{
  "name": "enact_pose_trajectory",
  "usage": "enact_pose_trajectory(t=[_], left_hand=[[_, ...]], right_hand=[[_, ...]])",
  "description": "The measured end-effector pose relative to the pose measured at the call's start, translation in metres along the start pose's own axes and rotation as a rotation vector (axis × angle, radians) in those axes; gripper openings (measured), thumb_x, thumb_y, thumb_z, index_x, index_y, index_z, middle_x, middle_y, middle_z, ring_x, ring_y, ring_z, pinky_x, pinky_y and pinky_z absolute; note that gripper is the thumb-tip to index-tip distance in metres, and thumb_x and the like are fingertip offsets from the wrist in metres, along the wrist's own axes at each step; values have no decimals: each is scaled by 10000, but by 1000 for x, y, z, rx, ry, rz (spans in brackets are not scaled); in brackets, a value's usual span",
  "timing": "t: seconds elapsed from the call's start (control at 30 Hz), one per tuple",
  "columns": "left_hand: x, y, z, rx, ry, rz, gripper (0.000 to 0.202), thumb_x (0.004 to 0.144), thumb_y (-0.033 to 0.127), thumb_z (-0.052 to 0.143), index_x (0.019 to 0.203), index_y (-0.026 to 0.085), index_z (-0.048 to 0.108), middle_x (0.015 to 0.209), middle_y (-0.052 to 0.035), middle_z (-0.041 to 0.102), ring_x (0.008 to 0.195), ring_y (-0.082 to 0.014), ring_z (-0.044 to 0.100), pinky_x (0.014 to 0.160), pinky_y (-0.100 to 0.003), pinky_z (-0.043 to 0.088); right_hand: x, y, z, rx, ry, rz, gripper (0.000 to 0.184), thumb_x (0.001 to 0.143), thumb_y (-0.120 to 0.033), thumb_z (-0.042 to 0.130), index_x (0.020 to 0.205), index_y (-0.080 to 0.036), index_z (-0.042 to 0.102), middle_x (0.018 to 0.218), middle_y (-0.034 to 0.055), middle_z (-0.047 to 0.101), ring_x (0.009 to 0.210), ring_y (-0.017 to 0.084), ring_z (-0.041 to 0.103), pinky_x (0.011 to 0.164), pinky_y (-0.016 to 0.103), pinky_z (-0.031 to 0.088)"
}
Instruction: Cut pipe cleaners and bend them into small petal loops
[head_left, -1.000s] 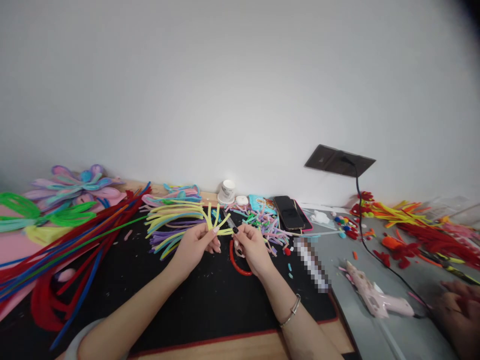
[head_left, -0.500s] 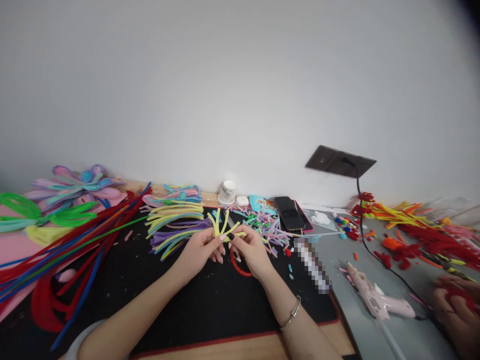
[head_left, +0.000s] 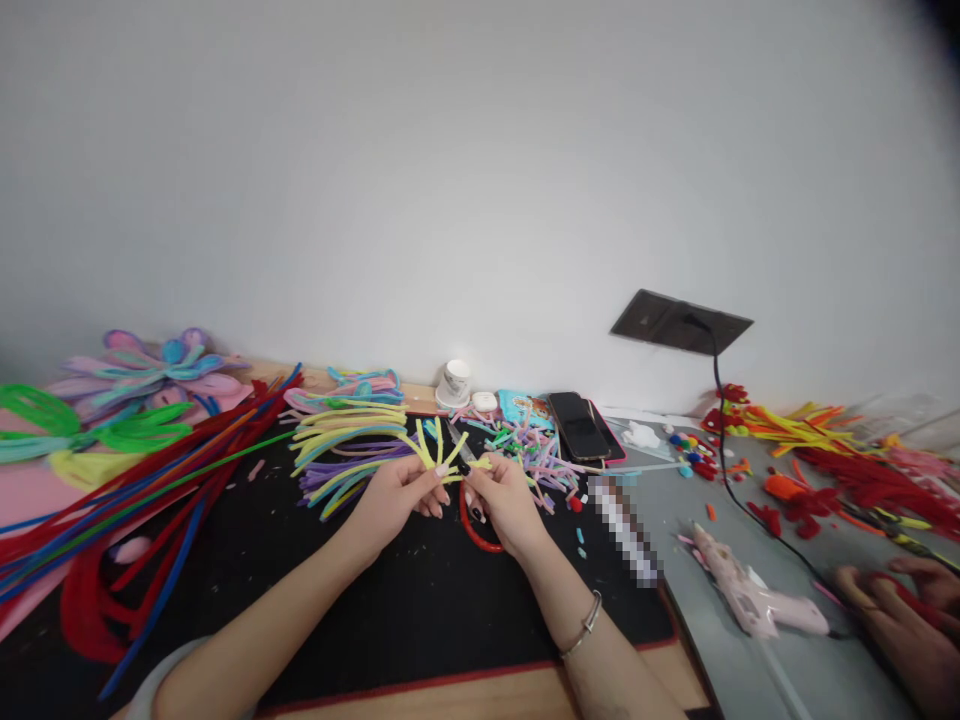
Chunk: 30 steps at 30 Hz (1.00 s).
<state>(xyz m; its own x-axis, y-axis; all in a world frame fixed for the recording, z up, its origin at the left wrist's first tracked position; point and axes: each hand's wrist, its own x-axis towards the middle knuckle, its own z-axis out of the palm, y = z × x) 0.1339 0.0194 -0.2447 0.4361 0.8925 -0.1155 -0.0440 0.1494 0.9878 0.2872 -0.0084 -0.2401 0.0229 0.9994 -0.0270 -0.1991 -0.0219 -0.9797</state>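
Observation:
Between my two hands is a bunch of yellow pipe cleaners, its ends fanned out above the fingers. My left hand pinches the bunch from the left, thumb on top. On the other side my right hand has its fingers closed on the yellow stems. Under the right hand, a pair of scissors with red handles lies on the black mat, partly hidden by the fingers. Just behind the hands lie a pile of yellow, purple and blue pipe cleaners and a heap of short pastel pieces.
Long red and blue pipe cleaners and fluffy flowers fill the left side. A cup and a phone stand along the wall. At right are a glue gun, its cable, and another person's hands.
The yellow stems have spread and turned slightly between my fingers, while both my hands stay nearly in place. The other person's hands at far right have shifted, with more of them in view.

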Motion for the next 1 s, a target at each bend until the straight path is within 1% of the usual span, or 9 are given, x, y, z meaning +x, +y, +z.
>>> enact_pose_trajectory(t=[0.13,0.3,0.4,0.5,0.6,0.67,0.83,0.93,1.0], left_hand=[[1,-1,2,6,27,12,326,773,431,556,640,133,552,548,-12,610,481,-103,563,512,-212,436],[1,-1,4,85,-90,-52,315,755,418,573,618,136,548,520,-1,591,459,-106,562,483,-207,417],[2,0,3,89,-73,-54,311,749,412,578,613,134,549,520,0,586,470,-103,558,498,-209,423],[2,0,2,64,-26,-59,321,738,425,584,608,135,540,517,-1,581,472,-102,551,504,-213,425],[1,-1,1,17,-38,-72,336,733,437,586,597,136,527,508,-3,578,457,-101,547,494,-214,423],[0,-3,2,-20,-57,-80,345,737,439,583,583,137,518,493,0,569,444,-98,542,486,-211,421],[1,-6,4,-86,-81,-104,399,740,481,564,541,143,487,443,18,522,400,-92,520,444,-202,402],[2,-6,5,-52,-92,-77,456,753,532,522,513,148,469,422,14,511,382,-94,515,430,-204,398],[1,-5,6,-22,-94,-55,464,747,551,517,514,153,464,411,13,513,373,-97,512,425,-206,397]], right_hand=[[0,1,1,18,21,-39,268,716,-289,650,583,-164,456,433,-49,525,318,33,344,314,154,233],[1,1,-1,112,34,-56,250,708,-296,666,625,-171,466,454,-62,515,336,40,362,332,159,264],[0,-1,-1,149,-29,-16,204,704,-301,671,701,-173,512,489,-60,524,356,50,386,341,163,297],[-1,-1,1,98,-102,-6,189,680,-282,697,763,-160,579,528,-49,538,392,55,411,352,159,309],[-3,1,4,31,-128,-20,192,662,-264,717,787,-145,632,569,-25,568,434,62,441,371,162,318],[-3,3,4,4,-122,-29,189,675,-274,710,798,-142,650,582,-15,577,433,60,430,381,169,314],[-1,5,4,-41,-65,-90,183,692,-314,698,733,-141,654,600,-21,537,415,43,366,388,185,268],[1,6,3,-53,-23,-123,195,679,-309,710,656,-144,609,606,-34,500,412,36,346,380,186,246],[1,6,3,-55,-25,-111,206,682,-303,708,640,-148,578,564,-51,463,399,37,346,375,186,240]])
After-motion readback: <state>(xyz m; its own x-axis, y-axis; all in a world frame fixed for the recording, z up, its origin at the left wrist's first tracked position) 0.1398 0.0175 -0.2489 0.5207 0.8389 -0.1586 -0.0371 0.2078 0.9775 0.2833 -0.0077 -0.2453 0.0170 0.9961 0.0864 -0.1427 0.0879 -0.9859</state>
